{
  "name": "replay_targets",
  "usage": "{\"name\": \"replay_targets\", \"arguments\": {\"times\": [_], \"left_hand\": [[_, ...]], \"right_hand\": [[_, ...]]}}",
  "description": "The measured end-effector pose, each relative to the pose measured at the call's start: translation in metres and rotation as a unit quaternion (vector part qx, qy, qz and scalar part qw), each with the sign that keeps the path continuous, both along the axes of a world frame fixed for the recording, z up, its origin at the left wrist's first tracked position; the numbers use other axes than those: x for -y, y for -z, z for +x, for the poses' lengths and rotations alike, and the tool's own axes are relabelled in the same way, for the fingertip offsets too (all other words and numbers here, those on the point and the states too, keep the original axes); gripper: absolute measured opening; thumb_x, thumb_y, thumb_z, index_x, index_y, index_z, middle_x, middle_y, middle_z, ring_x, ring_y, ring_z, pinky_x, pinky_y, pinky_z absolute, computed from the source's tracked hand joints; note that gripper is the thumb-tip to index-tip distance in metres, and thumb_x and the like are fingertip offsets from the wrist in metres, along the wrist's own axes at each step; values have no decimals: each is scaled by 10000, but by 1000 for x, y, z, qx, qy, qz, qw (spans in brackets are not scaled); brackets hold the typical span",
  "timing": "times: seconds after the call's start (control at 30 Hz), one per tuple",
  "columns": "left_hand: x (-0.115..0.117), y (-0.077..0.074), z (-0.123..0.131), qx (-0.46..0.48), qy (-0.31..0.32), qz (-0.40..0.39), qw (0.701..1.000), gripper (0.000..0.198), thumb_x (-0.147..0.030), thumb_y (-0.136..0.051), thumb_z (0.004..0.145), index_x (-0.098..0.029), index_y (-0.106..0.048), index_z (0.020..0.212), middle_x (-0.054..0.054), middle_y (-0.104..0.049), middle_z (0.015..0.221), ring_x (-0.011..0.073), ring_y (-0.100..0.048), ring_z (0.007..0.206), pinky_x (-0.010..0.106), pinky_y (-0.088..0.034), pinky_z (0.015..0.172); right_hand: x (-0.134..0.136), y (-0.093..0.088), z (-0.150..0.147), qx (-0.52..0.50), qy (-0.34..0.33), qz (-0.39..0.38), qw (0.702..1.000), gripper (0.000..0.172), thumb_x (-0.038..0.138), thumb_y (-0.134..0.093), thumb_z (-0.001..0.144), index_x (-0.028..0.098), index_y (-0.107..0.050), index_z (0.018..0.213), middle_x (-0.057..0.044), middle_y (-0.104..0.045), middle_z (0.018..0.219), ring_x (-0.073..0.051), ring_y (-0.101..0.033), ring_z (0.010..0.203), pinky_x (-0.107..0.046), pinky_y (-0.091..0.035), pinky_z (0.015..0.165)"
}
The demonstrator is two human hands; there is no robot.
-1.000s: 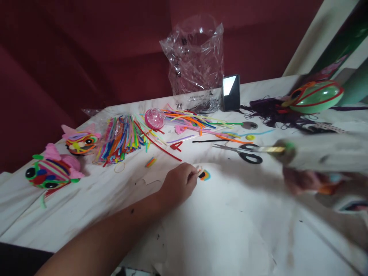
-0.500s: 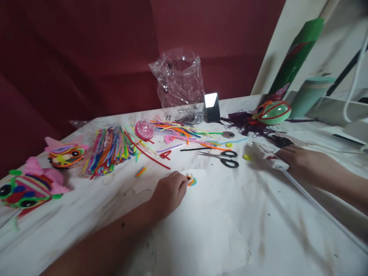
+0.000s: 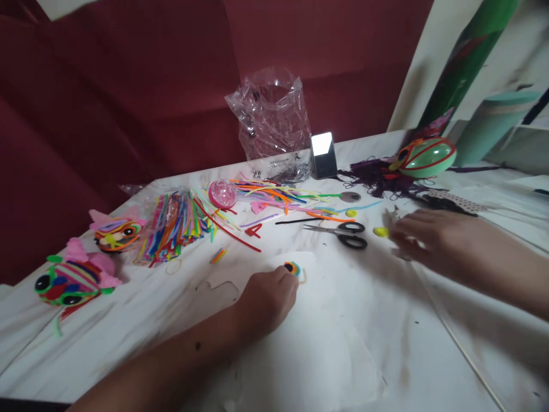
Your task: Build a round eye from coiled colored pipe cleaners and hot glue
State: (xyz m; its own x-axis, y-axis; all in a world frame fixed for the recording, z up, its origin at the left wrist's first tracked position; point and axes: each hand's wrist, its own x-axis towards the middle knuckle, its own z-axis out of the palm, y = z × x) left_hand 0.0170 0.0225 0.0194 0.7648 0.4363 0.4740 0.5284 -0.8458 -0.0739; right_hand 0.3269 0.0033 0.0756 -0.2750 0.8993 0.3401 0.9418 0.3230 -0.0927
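My left hand [image 3: 272,294] is closed in a pinch at a small round eye of coloured pipe cleaner with a black centre [image 3: 293,268], low over a white sheet [image 3: 317,320]. Its fingertips hide part of the piece. On the right, my right hand [image 3: 426,232] is closed around a white glue gun, smeared by motion and largely covered by the fingers. The gun's pale cord [image 3: 454,337] runs toward the lower right. Beside these fingers lies a small yellow piece [image 3: 380,232]. Black-handled scissors [image 3: 349,233] rest on the table between the two hands.
Pipe cleaners in a clear bag [image 3: 171,229] and a loose pile [image 3: 278,197] lie at the back. Two decorated fish-like heads [image 3: 77,280] sit left. A pink half-dome [image 3: 222,194], a dark upright device [image 3: 323,157] and a green balloon-like ornament [image 3: 431,157] stand farther back.
My right hand has moved from behind the glue gun to over it and closed around it; the cord has shifted. My left hand stays at the eye, which shows more now. The view has turned slightly left.
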Motion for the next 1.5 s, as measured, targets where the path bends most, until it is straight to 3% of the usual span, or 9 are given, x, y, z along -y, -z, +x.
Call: {"name": "replay_targets", "arguments": {"times": [0.1,0.17,0.27,0.43,0.63,0.83,1.07,1.37,1.5], "left_hand": [[0,0,5,-23,-11,33,999,216,-127,-382,868,-170,-500,692,8,-530,622,123,-497,519,243,-324,450],[-2,2,11,-35,-16,61,997,210,-116,-391,854,-177,-478,672,5,-518,603,133,-483,492,257,-296,421],[-3,6,19,-31,-27,94,995,211,-101,-400,840,-181,-461,654,5,-509,583,143,-473,473,269,-283,408],[0,9,18,15,-22,65,998,186,-145,-419,873,-169,-496,705,11,-537,616,137,-489,504,258,-327,453],[5,9,13,20,11,57,998,232,-105,-467,849,-173,-470,627,1,-482,575,133,-454,533,268,-312,491],[10,12,14,-50,28,71,996,201,-56,-519,756,-178,-437,618,6,-446,592,153,-415,554,312,-267,497],[15,13,14,-74,35,72,994,180,-87,-502,780,-180,-419,650,6,-446,627,156,-430,574,315,-287,513],[25,6,15,-73,25,88,993,174,-125,-536,773,-171,-434,640,12,-453,599,161,-430,534,312,-255,475],[27,6,16,-90,28,88,992,159,-154,-553,771,-164,-450,651,20,-472,608,171,-448,542,312,-262,472]], "right_hand": [[-1,8,-55,-96,-110,-106,984,247,260,-406,816,192,-628,733,-32,-628,693,-151,-545,613,-270,-396,585],[-7,21,-83,-172,-112,-216,954,219,257,-429,796,202,-616,696,14,-595,611,-115,-489,531,-237,-358,513],[-18,39,-110,-259,-50,-283,922,207,289,-477,753,196,-558,587,36,-500,523,-104,-428,505,-229,-313,466],[-32,47,-115,-288,-3,-293,912,250,249,-506,689,206,-422,458,54,-391,439,-92,-356,458,-239,-251,432],[-39,44,-101,-241,-7,-350,905,214,286,-511,704,206,-527,506,43,-473,453,-100,-396,447,-246,-275,447],[-42,40,-112,-204,18,-344,917,275,308,-501,746,210,-474,491,34,-457,463,-104,-383,457,-250,-272,447],[-47,41,-118,-122,9,-312,942,264,304,-489,766,214,-482,518,10,-492,517,-126,-413,498,-259,-279,465],[-28,48,-113,-173,-34,-215,960,74,244,-507,751,226,-482,684,32,-554,595,-124,-480,540,-240,-346,509],[-26,51,-117,-159,-45,-183,969,104,204,-478,781,215,-539,698,9,-607,661,-134,-529,593,-246,-371,554]]}}
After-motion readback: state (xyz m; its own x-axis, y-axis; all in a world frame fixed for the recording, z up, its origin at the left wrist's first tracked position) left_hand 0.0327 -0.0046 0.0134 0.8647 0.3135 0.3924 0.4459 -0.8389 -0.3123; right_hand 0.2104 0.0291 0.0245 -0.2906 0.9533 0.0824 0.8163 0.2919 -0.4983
